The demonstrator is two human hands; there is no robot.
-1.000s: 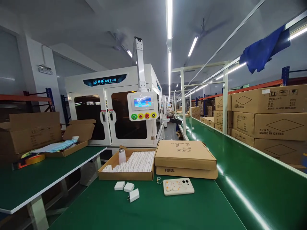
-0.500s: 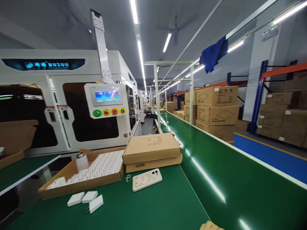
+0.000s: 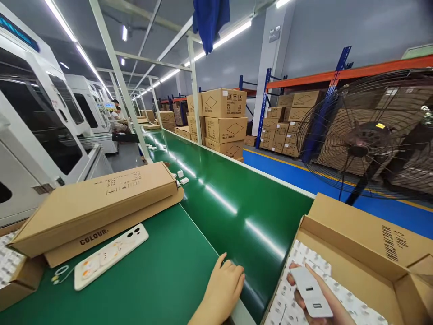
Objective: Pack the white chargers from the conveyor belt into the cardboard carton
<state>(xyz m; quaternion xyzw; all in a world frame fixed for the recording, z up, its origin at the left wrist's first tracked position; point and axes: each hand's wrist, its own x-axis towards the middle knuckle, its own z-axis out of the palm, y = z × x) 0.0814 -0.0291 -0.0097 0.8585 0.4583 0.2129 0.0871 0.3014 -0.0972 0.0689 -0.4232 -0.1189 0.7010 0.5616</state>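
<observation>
My right hand [image 3: 323, 282] grips a white charger [image 3: 310, 293] with two ports on its face turned up. It is over an open cardboard box [image 3: 358, 262] lined with a white tray [image 3: 280, 300] of packed pieces. My left hand [image 3: 225, 282] rests at the seam between the green tabletop [image 3: 162, 280] and the conveyor belt [image 3: 233, 194]. Its fingers are loosely bent and a little apart, with nothing in them. To its left lies a phone in a cream case [image 3: 110, 258], camera side up, with a small strap.
A closed carton [image 3: 101, 194] stands on another at the left. Small white chargers [image 3: 182, 178] lie on the belt beyond it. A caged floor fan [image 3: 360, 140] stands at the right, near stacked cartons [image 3: 225, 119]. A co-worker [image 3: 117, 115] sits far down the line.
The view has swung right and down. Both hands have come into clear view, the right one holding a charger. The open box and fan now show; the loose chargers at the left have left the view.
</observation>
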